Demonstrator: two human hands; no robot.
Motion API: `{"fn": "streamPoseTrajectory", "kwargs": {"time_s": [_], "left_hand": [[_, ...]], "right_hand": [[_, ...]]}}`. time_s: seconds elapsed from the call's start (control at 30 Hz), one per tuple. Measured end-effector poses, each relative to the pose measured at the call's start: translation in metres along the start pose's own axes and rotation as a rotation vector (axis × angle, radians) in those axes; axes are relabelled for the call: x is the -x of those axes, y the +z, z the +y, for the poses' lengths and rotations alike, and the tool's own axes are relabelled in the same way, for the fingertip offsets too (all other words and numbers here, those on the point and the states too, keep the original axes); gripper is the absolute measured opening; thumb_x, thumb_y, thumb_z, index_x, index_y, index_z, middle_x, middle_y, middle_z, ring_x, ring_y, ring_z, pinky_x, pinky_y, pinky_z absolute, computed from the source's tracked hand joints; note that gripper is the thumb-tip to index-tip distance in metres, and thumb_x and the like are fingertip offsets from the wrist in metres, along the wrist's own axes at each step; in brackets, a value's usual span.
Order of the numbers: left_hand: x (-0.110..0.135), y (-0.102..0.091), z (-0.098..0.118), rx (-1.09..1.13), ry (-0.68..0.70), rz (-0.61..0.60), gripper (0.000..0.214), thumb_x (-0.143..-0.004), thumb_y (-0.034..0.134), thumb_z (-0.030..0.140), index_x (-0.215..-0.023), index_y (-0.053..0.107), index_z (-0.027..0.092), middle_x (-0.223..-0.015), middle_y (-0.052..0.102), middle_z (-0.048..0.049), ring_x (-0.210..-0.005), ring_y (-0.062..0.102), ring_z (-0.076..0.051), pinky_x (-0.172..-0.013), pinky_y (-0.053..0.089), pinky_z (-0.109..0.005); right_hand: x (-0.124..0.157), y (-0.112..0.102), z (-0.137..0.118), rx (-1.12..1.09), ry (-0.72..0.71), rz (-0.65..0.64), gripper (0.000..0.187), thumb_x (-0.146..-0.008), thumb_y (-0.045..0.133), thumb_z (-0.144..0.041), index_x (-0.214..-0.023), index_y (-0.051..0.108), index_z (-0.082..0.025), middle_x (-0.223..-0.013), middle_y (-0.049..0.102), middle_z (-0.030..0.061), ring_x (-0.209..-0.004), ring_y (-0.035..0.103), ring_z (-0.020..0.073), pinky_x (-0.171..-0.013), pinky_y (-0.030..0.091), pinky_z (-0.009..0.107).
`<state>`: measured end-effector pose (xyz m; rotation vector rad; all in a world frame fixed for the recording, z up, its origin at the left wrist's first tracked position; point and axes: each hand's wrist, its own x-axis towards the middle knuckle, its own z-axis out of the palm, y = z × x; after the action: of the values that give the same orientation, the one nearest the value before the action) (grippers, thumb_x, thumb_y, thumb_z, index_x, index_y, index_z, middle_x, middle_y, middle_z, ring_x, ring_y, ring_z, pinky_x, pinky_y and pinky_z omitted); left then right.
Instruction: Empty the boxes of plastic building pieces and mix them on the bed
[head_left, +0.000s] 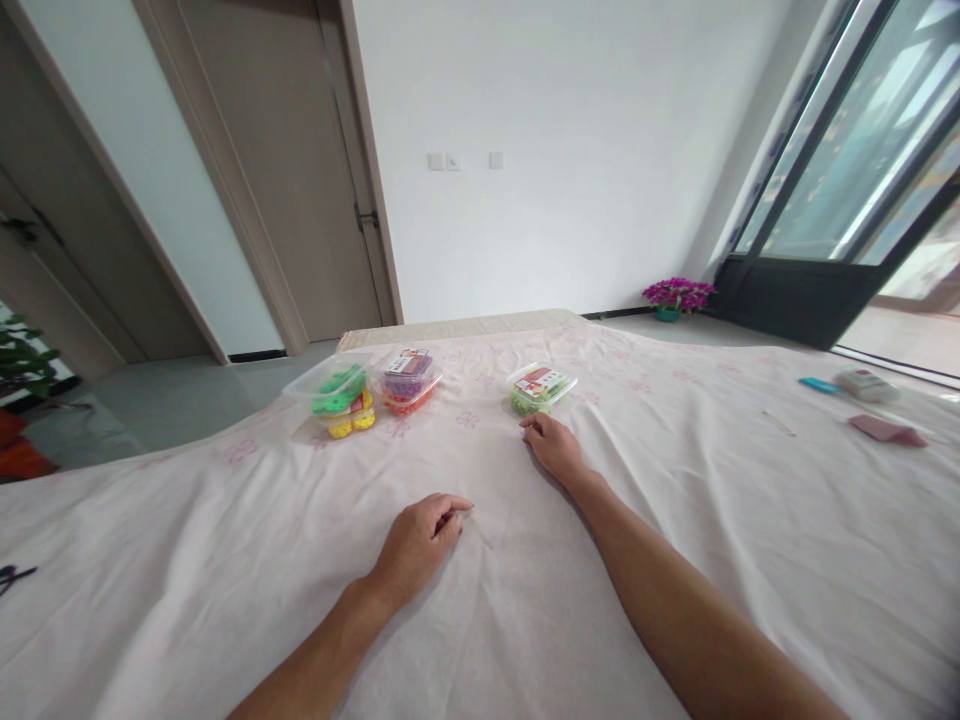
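Note:
My left hand (pixel 422 540) rests on the pink-flowered cloth, fingers bent in, with the forefinger reaching forward over the thumb. Whatever may be between those fingertips is too small to make out. Farther forward, my right hand (pixel 553 447) is curled closed at the near edge of a clear plastic box (pixel 541 388) with a labelled lid and green pieces inside. Whether the fingers touch this box is unclear; nothing shows in them. To the left stand a lidded box (pixel 409 380) of purple over orange-red pieces, and green (pixel 339 388) and yellow (pixel 351 418) pieces in stacked clear boxes.
The creased cloth (pixel 480 620) covers the wide surface before me. On its right lie a blue item (pixel 819 385), a pale packet (pixel 866 386), a pink folded piece (pixel 888 431) and a thin clear strip (pixel 778 424). A dark object (pixel 15 576) lies at the left edge.

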<state>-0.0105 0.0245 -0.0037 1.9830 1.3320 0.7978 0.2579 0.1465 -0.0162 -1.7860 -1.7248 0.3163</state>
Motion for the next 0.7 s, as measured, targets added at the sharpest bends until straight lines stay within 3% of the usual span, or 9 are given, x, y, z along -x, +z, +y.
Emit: {"fn": "streamPoseTrajectory", "kwargs": {"time_s": [0.7], "left_hand": [[-0.0002, 0.0005, 0.0006, 0.01, -0.009, -0.003, 0.031, -0.086, 0.048, 0.024, -0.107, 0.071, 0.022, -0.101, 0.074, -0.003, -0.088, 0.067, -0.016, -0.08, 0.048, -0.024]], "right_hand": [[0.0, -0.0005, 0.0, -0.014, 0.008, 0.001, 0.024, -0.084, 0.051, -0.023, -0.1, 0.069, -0.026, -0.09, 0.073, -0.0005, -0.084, 0.064, 0.0178, -0.071, 0.041, 0.025]]}}
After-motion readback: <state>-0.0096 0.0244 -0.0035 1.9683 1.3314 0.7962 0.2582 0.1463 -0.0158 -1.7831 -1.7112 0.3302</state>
